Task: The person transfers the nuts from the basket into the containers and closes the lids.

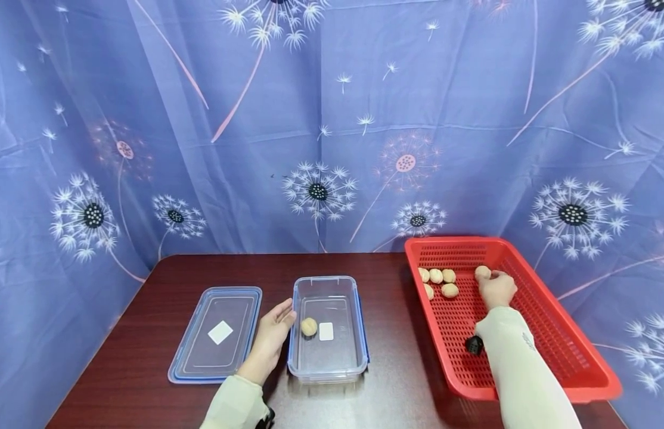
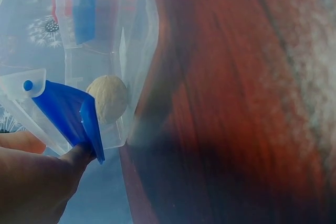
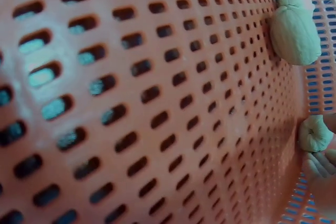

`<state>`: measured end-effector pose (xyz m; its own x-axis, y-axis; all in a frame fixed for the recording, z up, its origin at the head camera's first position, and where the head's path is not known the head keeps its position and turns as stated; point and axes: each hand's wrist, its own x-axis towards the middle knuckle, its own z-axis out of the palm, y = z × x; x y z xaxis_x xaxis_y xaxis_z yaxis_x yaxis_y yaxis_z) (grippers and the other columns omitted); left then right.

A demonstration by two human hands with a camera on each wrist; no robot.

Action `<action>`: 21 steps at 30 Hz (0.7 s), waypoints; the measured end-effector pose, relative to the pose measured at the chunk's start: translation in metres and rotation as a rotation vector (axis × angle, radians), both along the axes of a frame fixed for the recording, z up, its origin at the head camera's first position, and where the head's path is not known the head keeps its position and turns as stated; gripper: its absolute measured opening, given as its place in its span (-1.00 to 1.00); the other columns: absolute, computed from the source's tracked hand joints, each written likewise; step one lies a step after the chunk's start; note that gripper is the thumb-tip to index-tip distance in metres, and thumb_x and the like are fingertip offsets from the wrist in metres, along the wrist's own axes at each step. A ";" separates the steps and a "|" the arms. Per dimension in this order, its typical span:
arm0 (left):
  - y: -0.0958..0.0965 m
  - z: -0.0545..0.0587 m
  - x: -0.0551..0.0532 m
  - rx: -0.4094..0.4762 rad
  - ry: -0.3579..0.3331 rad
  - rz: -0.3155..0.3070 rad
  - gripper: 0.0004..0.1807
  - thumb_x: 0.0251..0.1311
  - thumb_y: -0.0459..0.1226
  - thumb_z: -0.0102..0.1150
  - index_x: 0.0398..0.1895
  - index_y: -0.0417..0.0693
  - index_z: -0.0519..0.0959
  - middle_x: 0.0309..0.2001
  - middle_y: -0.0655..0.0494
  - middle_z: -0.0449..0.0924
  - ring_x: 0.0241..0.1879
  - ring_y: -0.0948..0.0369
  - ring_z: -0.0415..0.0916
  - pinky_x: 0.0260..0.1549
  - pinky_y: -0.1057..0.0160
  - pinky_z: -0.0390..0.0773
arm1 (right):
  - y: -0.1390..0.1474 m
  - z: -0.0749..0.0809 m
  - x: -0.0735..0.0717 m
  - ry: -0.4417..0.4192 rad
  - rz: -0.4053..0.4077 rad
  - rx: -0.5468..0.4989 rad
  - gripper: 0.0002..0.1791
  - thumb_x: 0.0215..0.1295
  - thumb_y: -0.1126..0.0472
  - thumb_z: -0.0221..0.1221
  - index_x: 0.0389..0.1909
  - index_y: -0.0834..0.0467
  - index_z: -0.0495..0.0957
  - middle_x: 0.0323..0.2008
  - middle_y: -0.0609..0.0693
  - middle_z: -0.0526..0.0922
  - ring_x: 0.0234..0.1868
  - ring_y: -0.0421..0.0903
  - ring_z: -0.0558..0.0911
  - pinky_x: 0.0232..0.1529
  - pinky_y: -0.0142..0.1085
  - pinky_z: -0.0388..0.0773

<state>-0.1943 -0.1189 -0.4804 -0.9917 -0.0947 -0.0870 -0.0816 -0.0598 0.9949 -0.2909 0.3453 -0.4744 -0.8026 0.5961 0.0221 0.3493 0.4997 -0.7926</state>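
Note:
In the head view a clear plastic food container (image 1: 340, 357) with blue side latches stands mid-table, one walnut (image 1: 309, 326) inside. My left hand (image 1: 273, 333) is at its left edge, fingers fairly straight. In the left wrist view the thumb (image 2: 79, 156) touches a blue latch (image 2: 71, 111) that hangs outward, with the walnut (image 2: 107, 99) behind it. Over at the right, my right hand (image 1: 497, 290) reaches into a red slotted basket (image 1: 461, 333) and pinches a walnut (image 1: 482, 272) near the far side. Part of that walnut (image 3: 314, 134) shows between the fingertips in the right wrist view.
Several more walnuts (image 1: 449, 290) lie in the basket's far left part. A clear lid (image 1: 214, 351) with a blue rim and a white label lies flat left of my left hand. A blue dandelion-print curtain (image 1: 364, 208) hangs behind the dark wooden table (image 1: 388, 310).

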 end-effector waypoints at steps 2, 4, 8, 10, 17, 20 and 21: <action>0.000 0.000 0.000 -0.008 0.003 -0.001 -0.52 0.37 -0.48 -0.10 0.32 -0.52 0.21 0.29 -0.47 0.22 0.34 -0.20 0.16 0.34 -0.08 0.18 | 0.000 -0.002 -0.001 -0.011 -0.011 -0.009 -0.44 0.28 0.12 0.03 0.17 0.44 0.40 0.15 0.46 0.40 0.24 0.41 0.25 0.28 0.13 0.24; 0.000 0.000 0.000 -0.008 -0.002 0.001 -0.52 0.36 -0.49 -0.10 0.31 -0.51 0.22 0.29 -0.46 0.23 0.34 -0.19 0.17 0.34 -0.06 0.18 | -0.001 -0.003 -0.001 -0.026 -0.011 -0.021 -0.44 0.29 0.13 0.06 0.19 0.43 0.39 0.15 0.45 0.40 0.24 0.39 0.27 0.26 0.13 0.28; 0.000 0.000 -0.001 -0.009 0.006 0.008 -0.52 0.36 -0.49 -0.09 0.31 -0.53 0.22 0.28 -0.48 0.23 0.33 -0.20 0.17 0.33 -0.07 0.19 | 0.000 -0.008 -0.004 -0.032 0.022 -0.029 -0.43 0.32 0.14 0.08 0.23 0.45 0.35 0.18 0.46 0.38 0.26 0.39 0.25 0.27 0.14 0.26; 0.000 0.000 -0.001 -0.006 0.009 0.005 -0.52 0.36 -0.49 -0.09 0.31 -0.53 0.22 0.28 -0.48 0.23 0.33 -0.21 0.17 0.33 -0.07 0.19 | 0.001 -0.009 -0.006 -0.034 0.029 -0.027 -0.42 0.32 0.14 0.09 0.23 0.45 0.35 0.19 0.46 0.38 0.27 0.39 0.25 0.28 0.15 0.25; -0.001 0.001 0.001 -0.009 0.012 0.001 -0.52 0.36 -0.49 -0.10 0.31 -0.53 0.21 0.28 -0.47 0.24 0.33 -0.20 0.18 0.33 -0.07 0.21 | 0.001 -0.013 -0.008 -0.019 0.041 0.009 -0.45 0.30 0.13 0.12 0.17 0.44 0.40 0.14 0.45 0.42 0.23 0.40 0.29 0.27 0.14 0.25; -0.001 0.001 0.001 -0.013 0.017 0.000 -0.52 0.36 -0.49 -0.09 0.31 -0.53 0.21 0.28 -0.48 0.24 0.33 -0.21 0.18 0.32 -0.07 0.21 | 0.002 -0.015 -0.009 -0.017 0.045 0.034 -0.47 0.30 0.12 0.12 0.14 0.44 0.42 0.09 0.46 0.45 0.16 0.41 0.36 0.20 0.17 0.31; -0.001 0.001 0.001 -0.012 0.017 -0.001 -0.52 0.36 -0.49 -0.09 0.31 -0.53 0.21 0.28 -0.48 0.24 0.33 -0.20 0.18 0.32 -0.07 0.21 | 0.003 -0.016 -0.010 -0.015 0.041 0.044 -0.48 0.30 0.11 0.12 0.11 0.45 0.43 0.07 0.46 0.47 0.13 0.42 0.39 0.16 0.18 0.34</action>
